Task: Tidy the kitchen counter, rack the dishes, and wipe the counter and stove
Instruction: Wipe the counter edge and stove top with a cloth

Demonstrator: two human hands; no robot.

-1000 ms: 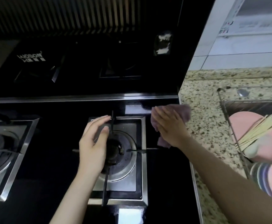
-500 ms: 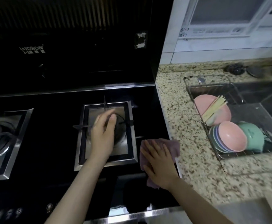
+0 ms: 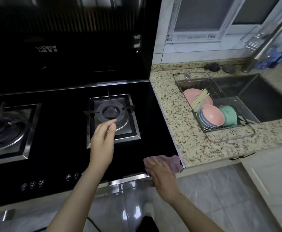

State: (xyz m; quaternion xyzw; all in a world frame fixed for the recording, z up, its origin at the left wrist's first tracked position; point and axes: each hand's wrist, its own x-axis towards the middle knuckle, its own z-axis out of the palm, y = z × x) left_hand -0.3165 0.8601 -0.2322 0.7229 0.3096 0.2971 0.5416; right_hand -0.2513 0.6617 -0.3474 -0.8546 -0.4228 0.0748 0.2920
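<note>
Here right hand [image 3: 162,174] presses cloth [image 3: 171,160] flat on stove [image 3: 61,148] corner – left hand [image 3: 103,141] seemingly loose

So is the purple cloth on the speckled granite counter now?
No, the right hand presses the purple cloth onto the black glass stovetop's front corner.

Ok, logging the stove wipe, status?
Right hand flat on purple cloth, stove's front right corner. Left hand open by right burner. Nothing in the way.

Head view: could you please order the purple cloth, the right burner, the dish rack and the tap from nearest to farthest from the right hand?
1. Purple cloth, under the right hand.
2. Right burner, up left.
3. Dish rack, right, over the sink.
4. Tap, far right corner.
</note>
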